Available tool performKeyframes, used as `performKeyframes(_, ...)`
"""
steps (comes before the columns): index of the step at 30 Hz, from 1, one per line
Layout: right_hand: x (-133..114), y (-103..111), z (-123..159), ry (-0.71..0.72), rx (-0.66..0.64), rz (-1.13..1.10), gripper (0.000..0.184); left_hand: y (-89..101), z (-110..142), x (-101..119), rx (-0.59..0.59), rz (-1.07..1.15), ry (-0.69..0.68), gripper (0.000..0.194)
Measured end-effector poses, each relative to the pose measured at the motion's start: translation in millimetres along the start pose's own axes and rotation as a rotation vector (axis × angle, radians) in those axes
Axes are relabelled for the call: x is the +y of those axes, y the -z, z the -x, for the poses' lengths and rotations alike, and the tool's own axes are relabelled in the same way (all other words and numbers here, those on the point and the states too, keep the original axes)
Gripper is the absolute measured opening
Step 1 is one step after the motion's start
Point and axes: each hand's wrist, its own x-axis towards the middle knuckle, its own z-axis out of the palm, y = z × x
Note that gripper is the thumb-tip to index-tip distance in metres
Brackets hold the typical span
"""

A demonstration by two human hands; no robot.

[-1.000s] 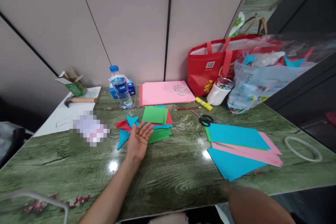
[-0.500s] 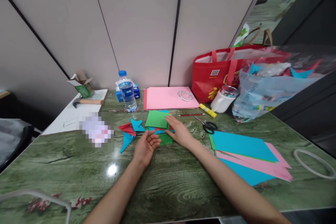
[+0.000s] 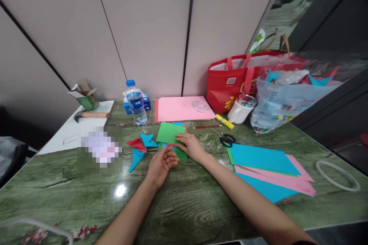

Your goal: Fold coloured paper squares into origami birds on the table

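Note:
Small sheets of coloured paper lie in a pile at the middle of the table, with a square of green paper (image 3: 169,132) on top. My right hand (image 3: 191,147) is at that square's lower right, fingers over its edge and thumb below, pinching it. Blue and red edges show beneath, and more green paper (image 3: 181,154) lies nearer me. My left hand (image 3: 162,164) is just in front of the pile, palm turned inward and fingers loosely curled and apart, holding nothing. To its left sit folded blue and red paper pieces (image 3: 138,145).
Black-handled scissors (image 3: 228,140), a red pencil (image 3: 207,126) and a yellow glue stick (image 3: 225,121) lie right of the pile. Large coloured sheets (image 3: 266,159) are at the right. Behind stand a water bottle (image 3: 137,104), white mug (image 3: 241,110) and red bag (image 3: 220,84). A hammer (image 3: 93,115) lies left.
The top green square has turned slightly and its right side sits under my right fingers, which have moved lower and left on it. My left hand stays nearly in place. The view has shifted slightly.

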Motion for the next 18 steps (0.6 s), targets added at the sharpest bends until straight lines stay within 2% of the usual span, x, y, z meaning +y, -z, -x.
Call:
performKeyframes(8, 4, -4, -2, 0.03, 0.025, -0.045, 0.014, -0.8, 0, 1, 0.015, -0.003, -0.003, 0.026)
performKeyframes(15, 9, 6, -3, 0.077, -0.019, -0.112, 0.032, 0.0, 0, 0, 0.013, -0.014, -0.012, 0.024)
performKeyframes(18, 8, 10, -4, 0.067, -0.026, -0.143, 0.024, 0.9, -1, 0, 0.018, -0.017, -0.017, 0.023)
